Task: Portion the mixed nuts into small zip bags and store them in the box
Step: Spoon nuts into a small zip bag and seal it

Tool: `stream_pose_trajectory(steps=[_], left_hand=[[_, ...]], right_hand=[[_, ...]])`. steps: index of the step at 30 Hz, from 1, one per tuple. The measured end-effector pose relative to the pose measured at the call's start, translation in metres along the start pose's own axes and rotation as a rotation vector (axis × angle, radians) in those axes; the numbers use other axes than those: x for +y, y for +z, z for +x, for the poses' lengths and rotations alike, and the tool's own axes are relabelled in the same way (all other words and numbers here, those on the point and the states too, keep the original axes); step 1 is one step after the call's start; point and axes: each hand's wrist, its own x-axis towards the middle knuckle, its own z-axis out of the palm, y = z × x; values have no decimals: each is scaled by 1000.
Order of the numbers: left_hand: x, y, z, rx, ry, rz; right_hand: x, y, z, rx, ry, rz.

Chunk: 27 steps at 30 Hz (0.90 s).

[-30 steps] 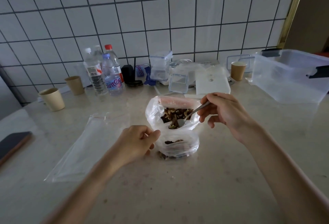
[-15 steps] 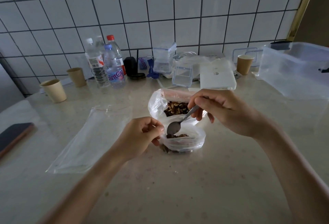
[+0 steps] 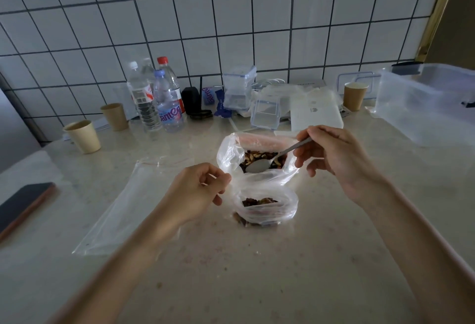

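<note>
Half a second ago the spoon [image 3: 259, 166] hung with its bowl over the small zip bag [image 3: 267, 208]; now it is back up in the big bag of mixed nuts [image 3: 257, 154], bowl empty and resting on the nuts. So one portion looks tipped out and another scoop is starting; the small bag holds only a shallow layer, so filling is far from done. The right hand [image 3: 331, 159] pinches the spoon's handle, just right of the big bag. The left hand [image 3: 198, 190] pinches the small bag's rim, holding its mouth open, near and left of it. The box [image 3: 424, 102] waits far right on the counter [image 3: 257, 272].
</note>
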Motion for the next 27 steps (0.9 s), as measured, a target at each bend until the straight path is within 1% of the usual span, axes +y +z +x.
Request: stream_pose_trajectory(steps=[2, 4, 7, 11, 15, 17, 20, 23, 27], left_hand=[[0, -2, 9, 56, -29, 17], [0, -1, 19, 103, -55, 29], [6, 6, 36, 107, -88, 53], [13, 23, 55, 118, -100, 138], [9, 37, 63, 128, 15, 187], [4, 40, 63, 125, 42, 191], [-3, 41, 62, 117, 52, 160], [-5, 41, 61, 123, 37, 92], [-7, 41, 59, 126, 34, 46]], right_hand=[[2, 0, 2, 76, 56, 31], [5, 0, 3, 125, 69, 15], [10, 3, 3, 160, 48, -47], [17, 7, 4, 133, 26, -222], [23, 10, 4, 106, 14, -285], [25, 13, 3, 75, 4, -313], [25, 15, 4, 51, -23, -345], [21, 12, 5, 70, -48, -345], [25, 11, 7, 72, -25, -342]])
